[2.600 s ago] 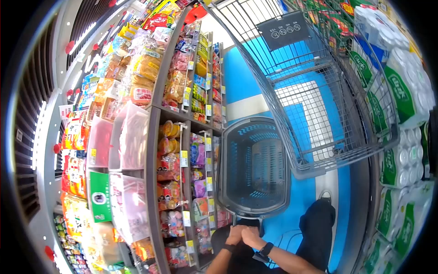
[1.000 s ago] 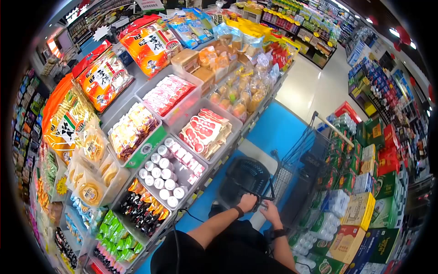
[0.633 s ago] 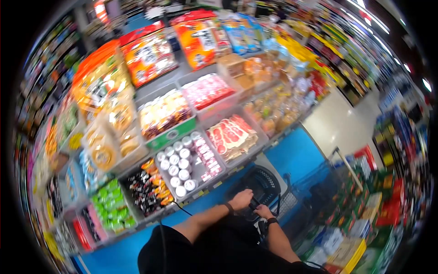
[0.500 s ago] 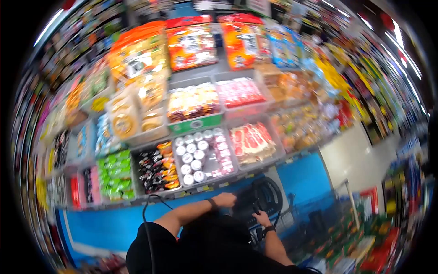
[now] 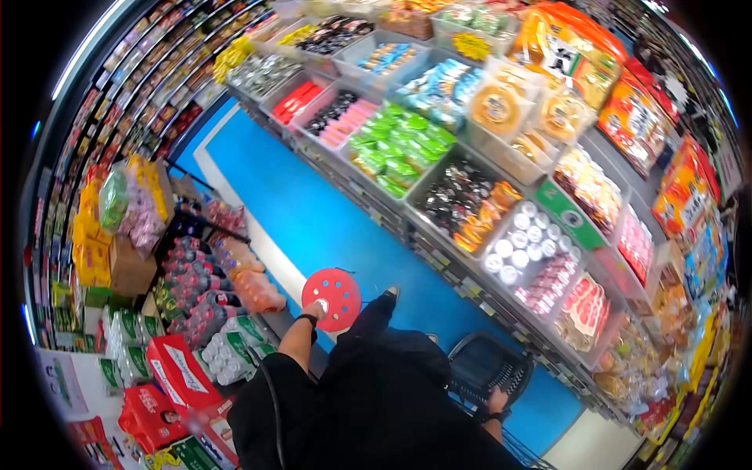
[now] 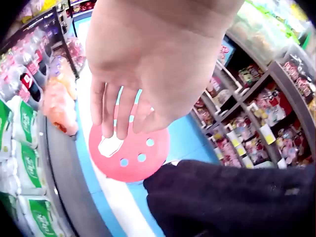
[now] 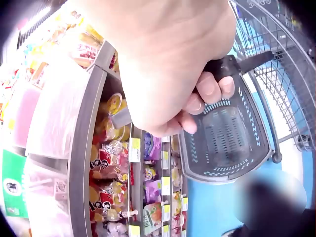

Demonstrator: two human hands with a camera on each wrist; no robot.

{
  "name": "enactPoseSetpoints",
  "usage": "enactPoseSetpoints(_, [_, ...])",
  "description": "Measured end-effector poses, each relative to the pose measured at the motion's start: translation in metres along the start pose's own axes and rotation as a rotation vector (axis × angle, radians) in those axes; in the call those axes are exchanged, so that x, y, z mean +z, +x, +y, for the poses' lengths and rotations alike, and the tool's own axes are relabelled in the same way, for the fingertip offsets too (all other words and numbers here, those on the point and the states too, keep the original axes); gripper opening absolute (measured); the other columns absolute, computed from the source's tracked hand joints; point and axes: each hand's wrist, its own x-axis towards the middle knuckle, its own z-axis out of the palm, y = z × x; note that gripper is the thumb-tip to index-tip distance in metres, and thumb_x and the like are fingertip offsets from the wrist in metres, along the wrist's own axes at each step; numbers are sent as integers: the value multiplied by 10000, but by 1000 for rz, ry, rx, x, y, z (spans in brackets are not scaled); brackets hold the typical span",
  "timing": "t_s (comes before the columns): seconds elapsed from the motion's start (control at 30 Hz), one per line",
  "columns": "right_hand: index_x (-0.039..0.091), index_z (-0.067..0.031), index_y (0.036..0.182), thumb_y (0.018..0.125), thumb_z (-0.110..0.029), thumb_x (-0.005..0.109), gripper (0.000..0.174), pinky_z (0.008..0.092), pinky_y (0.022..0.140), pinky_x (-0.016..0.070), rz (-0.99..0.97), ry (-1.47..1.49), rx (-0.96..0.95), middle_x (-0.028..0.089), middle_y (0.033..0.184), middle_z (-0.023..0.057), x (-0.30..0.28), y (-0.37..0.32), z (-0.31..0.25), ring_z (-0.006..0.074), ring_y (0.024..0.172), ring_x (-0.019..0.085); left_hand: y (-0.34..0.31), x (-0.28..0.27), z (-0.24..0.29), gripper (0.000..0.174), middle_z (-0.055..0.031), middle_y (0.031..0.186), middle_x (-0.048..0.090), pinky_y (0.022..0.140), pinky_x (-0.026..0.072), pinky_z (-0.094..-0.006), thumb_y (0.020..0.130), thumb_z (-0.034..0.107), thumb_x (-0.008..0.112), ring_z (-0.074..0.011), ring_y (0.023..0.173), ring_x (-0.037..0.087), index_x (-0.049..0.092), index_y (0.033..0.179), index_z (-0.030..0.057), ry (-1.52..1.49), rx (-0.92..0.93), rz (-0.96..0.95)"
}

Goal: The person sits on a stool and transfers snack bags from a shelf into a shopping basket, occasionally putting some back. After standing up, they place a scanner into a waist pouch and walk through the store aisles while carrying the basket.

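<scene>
In the left wrist view my left hand point(image 6: 148, 64) hangs with relaxed fingers over a red round disc point(image 6: 132, 173) that has several holes and a white patch. The head view places this left hand point(image 5: 316, 310) at the near side of the red disc point(image 5: 343, 296), low over the floor; whether it touches the disc I cannot tell. My right hand point(image 5: 497, 401) is at a dark plastic basket point(image 5: 479, 362). Seen from the right wrist, the right hand point(image 7: 173, 69) curls its fingers round the black handle point(image 7: 256, 61) of the basket point(image 7: 227, 136), whose visible inside holds nothing.
A long shelf of snack bins point(image 5: 439, 262) runs diagonally across the right. On the left stand bottles point(image 5: 192, 286), wrapped packs point(image 5: 235, 352) and red boxes point(image 5: 178, 376). A metal shopping cart point(image 7: 284, 84) stands beside the basket. Blue floor point(image 5: 290, 188) lies between the displays.
The head view has swung left. My left hand has let go of the basket handle and moved left to the red disc. The right hand stays at the basket.
</scene>
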Motion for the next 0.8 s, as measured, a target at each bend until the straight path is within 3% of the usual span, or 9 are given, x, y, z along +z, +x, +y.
enactPoseSetpoints(0.23, [524, -57, 657, 784, -229, 533, 214, 301, 307, 294, -52, 196, 96, 418, 458, 18, 22, -20, -12, 161, 311, 363, -3, 52, -87, 266, -77, 722, 632, 445, 450, -355, 817, 286, 570, -194, 546, 592, 639, 851, 32, -635, -167, -542])
enactPoseSetpoints(0.37, [507, -56, 662, 799, -210, 521, 207, 297, 310, 289, -35, 122, 110, 389, 446, 8, 67, -52, -13, 148, 311, 345, 57, 0, -70, 282, -185, 753, 635, 635, 476, -468, 781, 284, 523, -372, 686, 605, 646, 755, 31, -121, 525, 14])
enactPoseSetpoints(0.4, [506, -28, 665, 800, -220, 510, 234, 302, 316, 293, 30, 46, 66, 398, 446, 28, 80, -55, -15, 161, 321, 364, 34, -90, -36, 306, -211, 825, 631, 697, 473, -459, 792, 282, 496, -399, 789, 595, 626, 856, 13, -136, 461, -318])
enactPoseSetpoints(0.47, [505, -15, 665, 800, -227, 504, 251, 305, 318, 294, -9, -52, -38, 404, 453, 37, 96, -70, -28, 168, 329, 374, 76, -106, -35, 360, -245, 1003, 590, 776, 457, -462, 840, 307, 450, -390, 927, 573, 564, 1047, 35, -196, 392, 19])
enactPoseSetpoints(0.5, [504, -2, 664, 799, -235, 498, 269, 308, 319, 296, -17, -126, -150, 410, 459, 45, 103, -70, -37, 175, 337, 384, 61, -142, -18, 304, -210, 848, 615, 713, 455, -439, 845, 289, 474, -372, 805, 591, 574, 938, 18, -436, 354, 232])
enactPoseSetpoints(0.53, [576, -45, 799, 833, -264, 506, 233, 346, 421, 426, 8, -111, 64, 529, 535, 76, 107, -63, -44, 225, 490, 555, 60, -169, -13, 273, -206, 867, 614, 702, 457, -432, 849, 267, 478, -368, 792, 587, 571, 957, 34, -476, 445, 315])
enactPoseSetpoints(0.6, [561, -37, 828, 848, -283, 488, 257, 343, 411, 436, -178, -153, -13, 520, 563, 66, 110, -33, -44, 211, 478, 535, 22, -230, -11, 267, -200, 858, 614, 690, 461, -421, 852, 264, 496, -361, 797, 587, 572, 943, 24, -675, 368, 310])
enactPoseSetpoints(0.73, [546, -36, 881, 871, -340, 464, 314, 324, 389, 437, -216, -72, 121, 459, 581, 36, 152, -45, -45, 165, 443, 475, 22, -172, -77, 260, -211, 823, 596, 664, 457, -413, 864, 263, 508, -353, 766, 585, 558, 883, 9, -531, 380, 407])
enactPoseSetpoints(0.8, [536, -32, 839, 871, -333, 468, 311, 322, 384, 407, -146, -41, 116, 414, 539, 35, 170, -50, -57, 165, 409, 420, -6, -156, -107, 293, -218, 759, 581, 644, 449, -427, 894, 240, 420, -370, 740, 573, 541, 804, -11, -548, 233, 130])
